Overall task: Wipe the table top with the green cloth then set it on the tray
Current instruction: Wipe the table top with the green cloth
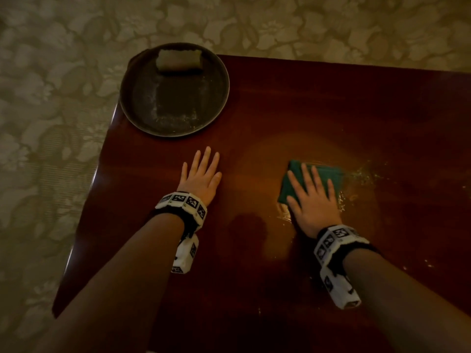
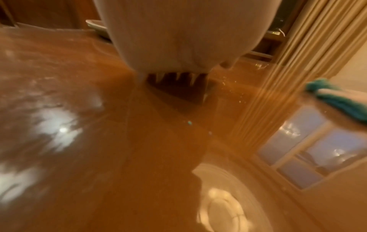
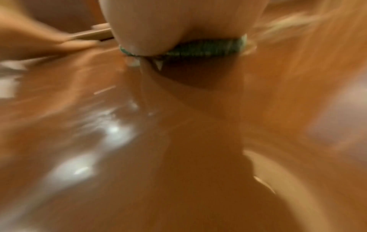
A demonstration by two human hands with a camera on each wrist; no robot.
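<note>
Hands: both lie palm-down on the counter [image 1: 293,103], fingers pointing toward 12 o'clock.
Left hand [image 1: 201,174]: flat, fingers straight and slightly spread, holding nothing, pressed on bare wood at about 5 o'clock from the tray.
Right hand [image 1: 312,200]: fingers straight and spread, pressing down flat on the green cloth; nothing is curled round it.
Green cloth [image 1: 323,173]: folded, flat on the counter under the right hand, its far edge showing past the fingertips at 12 o'clock; well apart from the tray.
Tray [image 1: 216,108]: round, dark, at the counter's far left corner, toward 11 o'clock from the left hand.
Sponge [image 1: 179,59]: pale block lying at the tray's 12 o'clock side.
Wet streaks [image 1: 367,171]: glinting droplets on the wood just at 3 o'clock of the cloth.
Floor [image 1: 51,98]: patterned carpet round the counter.
</note>
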